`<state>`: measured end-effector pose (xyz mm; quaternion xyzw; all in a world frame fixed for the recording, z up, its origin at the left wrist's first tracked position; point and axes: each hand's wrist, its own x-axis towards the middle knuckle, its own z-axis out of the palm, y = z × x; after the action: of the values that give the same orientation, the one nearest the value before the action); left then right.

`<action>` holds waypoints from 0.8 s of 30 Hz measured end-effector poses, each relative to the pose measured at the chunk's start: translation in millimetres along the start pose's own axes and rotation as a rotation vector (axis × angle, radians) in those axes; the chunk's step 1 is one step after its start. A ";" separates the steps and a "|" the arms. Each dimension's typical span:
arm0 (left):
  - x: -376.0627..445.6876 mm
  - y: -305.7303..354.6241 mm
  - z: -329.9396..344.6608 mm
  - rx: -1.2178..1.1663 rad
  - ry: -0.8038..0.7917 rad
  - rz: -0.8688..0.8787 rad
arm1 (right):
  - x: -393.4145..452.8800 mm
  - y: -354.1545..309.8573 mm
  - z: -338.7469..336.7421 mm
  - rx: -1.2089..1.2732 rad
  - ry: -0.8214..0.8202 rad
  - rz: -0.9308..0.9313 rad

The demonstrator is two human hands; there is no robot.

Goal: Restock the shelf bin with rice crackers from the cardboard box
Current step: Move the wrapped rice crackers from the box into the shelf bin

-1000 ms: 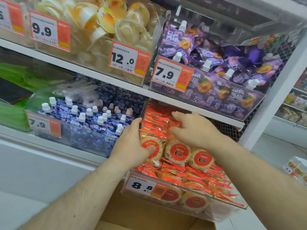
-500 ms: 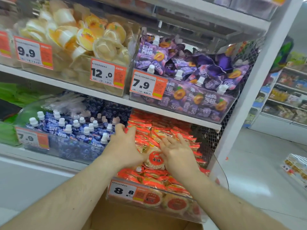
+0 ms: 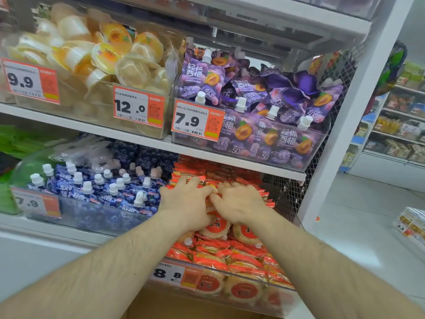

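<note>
A clear plastic shelf bin [image 3: 284,295] with an 8.8 price tag is piled with rice cracker packets [image 3: 232,259] in orange-red wrappers. Both hands lie side by side on top of the pile, deep in the bin. My left hand [image 3: 184,199] rests palm down on the packets with fingers spread. My right hand [image 3: 239,201] presses on the packets beside it, fingers slightly bent. Whether either hand grips a packet is hidden. A strip of the cardboard box [image 3: 161,305] shows under the bin at the bottom edge.
Left of the cracker bin stands a bin of blue spouted pouches [image 3: 99,189]. On the shelf above are purple pouches [image 3: 253,107] and jelly cups [image 3: 96,58]. A white upright post [image 3: 340,139] and wire mesh bound the right side; an aisle floor lies beyond.
Both hands have slid further back over the cracker pile and drawn closer together until they touch. The camera has shifted, so the bin sits lower in view.
</note>
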<state>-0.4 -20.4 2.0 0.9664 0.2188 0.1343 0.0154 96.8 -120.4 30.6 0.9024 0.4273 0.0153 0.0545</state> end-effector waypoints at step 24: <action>17.0 61.3 -7.0 0.154 -0.101 0.210 | -62.2 66.7 38.8 0.055 0.060 -0.123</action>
<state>38.2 -68.7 18.5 0.9878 0.1250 0.0690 -0.0621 111.5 -213.7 0.6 0.8747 0.4835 0.0273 0.0176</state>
